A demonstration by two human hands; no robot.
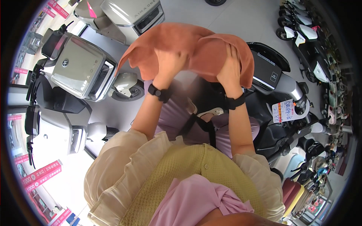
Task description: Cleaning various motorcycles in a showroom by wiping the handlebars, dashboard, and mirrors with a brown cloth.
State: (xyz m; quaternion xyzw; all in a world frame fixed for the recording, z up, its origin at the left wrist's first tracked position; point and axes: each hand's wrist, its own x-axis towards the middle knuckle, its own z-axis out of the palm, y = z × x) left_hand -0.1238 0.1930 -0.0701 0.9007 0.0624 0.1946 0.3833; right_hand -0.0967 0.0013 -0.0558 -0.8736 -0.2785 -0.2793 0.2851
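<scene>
Currently holding up an orange-brown cloth [177,37] between two hands

Found in upper middle of frame, raised off the floor, draped in an arch with a loose corner hanging at left and a doubled-over part at right. With left hand [171,62], gripping near the lower edge: fingers curled in, narrow, closed on gathered fabric. With right hand [230,69], holding the doubled part: fingers long and nearly together across the surface; cannot tell the thumb's position behind.

Judged to be at a step of opening out or folding over the cloth; cannot tell which from this view. As assessed, calls next for a firm hold at left, a small shift of grip at right, and even tension between, so as to bring the hem into line without losing the loose corner.

On edges: at right of centre, note a black-and-grey scooter [266,71] just beside the cloth in the picture; cannot confirm contact. At left, note a silver-grey scooter [83,67] near the loose corner. Below, in mid-frame, note purple trousers [169,116]. At top, note grey floor [245,22] between a pale scooter [130,13] at upper left and a row of scooters [303,32] at upper right. Judged best for movement toward the top of frame; advise against wide sideways sweeps, for risk of snagging on the white tag [283,112] at right.
</scene>
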